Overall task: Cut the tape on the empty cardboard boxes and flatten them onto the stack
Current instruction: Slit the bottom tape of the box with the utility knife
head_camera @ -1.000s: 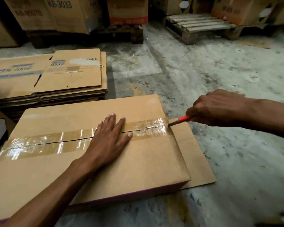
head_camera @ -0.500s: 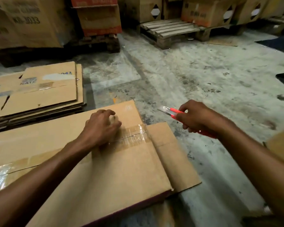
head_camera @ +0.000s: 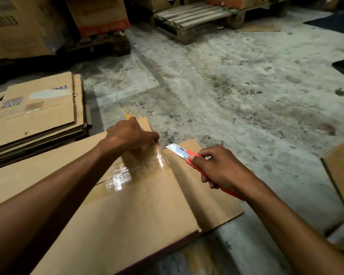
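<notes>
A brown cardboard box (head_camera: 127, 211) lies on the floor in front of me, with clear tape (head_camera: 139, 167) slit along its top seam. My left hand (head_camera: 130, 135) curls over the far right end of the seam, fingers gripping the flap edge. My right hand (head_camera: 220, 167) holds a red box cutter (head_camera: 184, 153) with its blade out, just right of the taped edge and above an open side flap (head_camera: 209, 197). The stack of flattened boxes (head_camera: 38, 120) lies to the left, behind the box.
Bare concrete floor stretches ahead and to the right. A wooden pallet (head_camera: 189, 20) and large boxes (head_camera: 99, 14) on another pallet stand at the back. Another box's corner (head_camera: 342, 179) juts in at the right edge.
My left hand went from flat on the tape to a curled grip at the seam's right end. My right hand pulled the cutter off the tape and now holds it clear, blade up.
</notes>
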Action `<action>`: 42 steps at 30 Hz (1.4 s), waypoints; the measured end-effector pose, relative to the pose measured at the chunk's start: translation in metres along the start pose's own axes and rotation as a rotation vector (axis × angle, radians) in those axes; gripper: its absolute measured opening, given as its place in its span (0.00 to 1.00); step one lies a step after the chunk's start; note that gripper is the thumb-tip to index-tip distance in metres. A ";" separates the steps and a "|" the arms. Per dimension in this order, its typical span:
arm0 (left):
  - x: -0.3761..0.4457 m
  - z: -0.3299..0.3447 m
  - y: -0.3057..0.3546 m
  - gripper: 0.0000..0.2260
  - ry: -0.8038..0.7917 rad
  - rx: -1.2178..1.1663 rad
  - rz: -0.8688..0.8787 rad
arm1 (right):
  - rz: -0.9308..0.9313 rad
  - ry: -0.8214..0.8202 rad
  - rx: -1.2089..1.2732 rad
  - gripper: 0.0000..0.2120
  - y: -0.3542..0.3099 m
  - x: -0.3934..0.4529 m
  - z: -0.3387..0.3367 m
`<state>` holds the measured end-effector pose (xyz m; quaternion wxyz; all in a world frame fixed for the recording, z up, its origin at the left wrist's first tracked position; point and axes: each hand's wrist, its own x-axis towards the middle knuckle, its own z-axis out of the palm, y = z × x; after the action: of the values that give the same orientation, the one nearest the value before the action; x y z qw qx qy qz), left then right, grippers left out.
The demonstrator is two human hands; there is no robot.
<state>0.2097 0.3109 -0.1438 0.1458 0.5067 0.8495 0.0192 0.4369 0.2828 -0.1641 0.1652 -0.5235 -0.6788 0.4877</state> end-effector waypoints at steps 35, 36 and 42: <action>0.002 0.004 -0.006 0.26 0.130 0.022 0.103 | -0.041 -0.402 -0.177 0.11 -0.010 -0.010 -0.013; 0.001 0.003 -0.006 0.25 0.122 0.019 0.102 | -0.055 -0.404 -0.187 0.11 -0.008 -0.015 -0.012; 0.005 -0.011 -0.005 0.26 0.048 -0.040 0.103 | -0.294 -0.180 -0.489 0.18 -0.014 -0.018 -0.011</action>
<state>0.2002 0.3138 -0.1357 0.1342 0.5460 0.8251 0.0556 0.4447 0.2728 -0.1417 0.0421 -0.3983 -0.8568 0.3248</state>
